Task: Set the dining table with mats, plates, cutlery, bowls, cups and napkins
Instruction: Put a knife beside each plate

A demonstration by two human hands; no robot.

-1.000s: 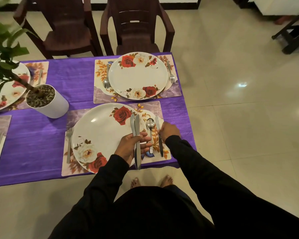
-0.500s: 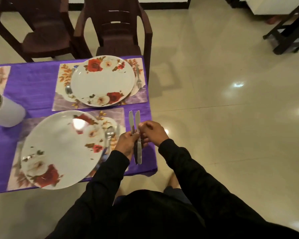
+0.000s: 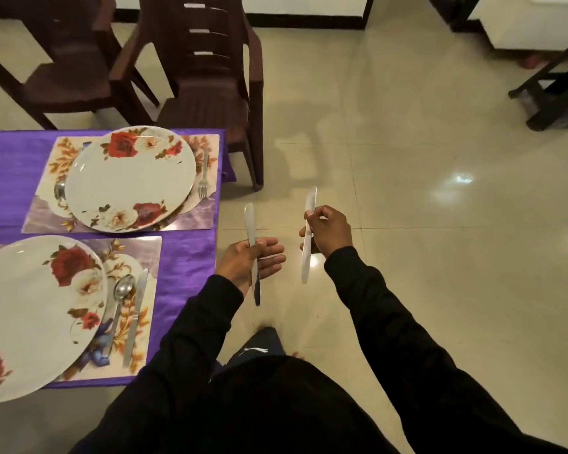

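While the person stands beside the counter [image 3: 191,257], the hands, left [image 3: 248,262] and right [image 3: 328,231], each grip one table knife, split for separate places.

Purple-clothed table [image 3: 184,257], 2 floral mats [image 3: 197,221]

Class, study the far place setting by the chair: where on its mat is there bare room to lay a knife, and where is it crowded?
On the far mat, the near strip below the plate is bare, as is the near right corner below the fork. Purple cloth between the two mats is also free. The mat's right edge holds the fork, and the left side holds a spoon partly tucked under the plate.
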